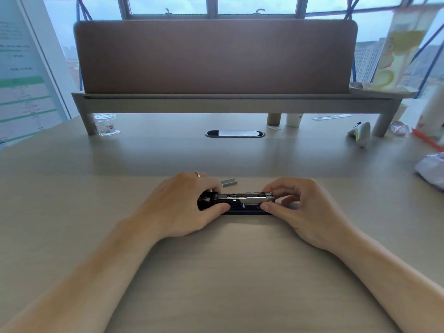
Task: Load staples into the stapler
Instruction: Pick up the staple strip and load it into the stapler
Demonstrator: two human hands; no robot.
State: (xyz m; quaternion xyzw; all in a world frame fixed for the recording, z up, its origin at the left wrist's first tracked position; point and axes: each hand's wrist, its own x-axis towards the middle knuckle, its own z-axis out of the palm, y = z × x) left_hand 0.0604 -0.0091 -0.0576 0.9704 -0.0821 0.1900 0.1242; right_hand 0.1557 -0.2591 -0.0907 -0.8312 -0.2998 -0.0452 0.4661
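A black stapler (242, 201) lies sideways on the desk in front of me, its silver metal magazine showing on top. My left hand (185, 203) grips its rear, hinge end with thumb and fingers. My right hand (298, 205) pinches the front tip of the metal magazine between thumb and fingertips. Two short strips of silver staples (229, 183) lie on the desk just behind the stapler, between my hands and touching neither. The stapler's base is partly hidden by my fingers.
A grey monitor shelf (228, 102) with a brown partition stands at the back. Under it sit a clear jar (105, 124), a cardboard tube (274, 118) and a white cup (293, 120). A cable slot (235, 133) is mid-desk. Crumpled white plastic (432, 169) lies right.
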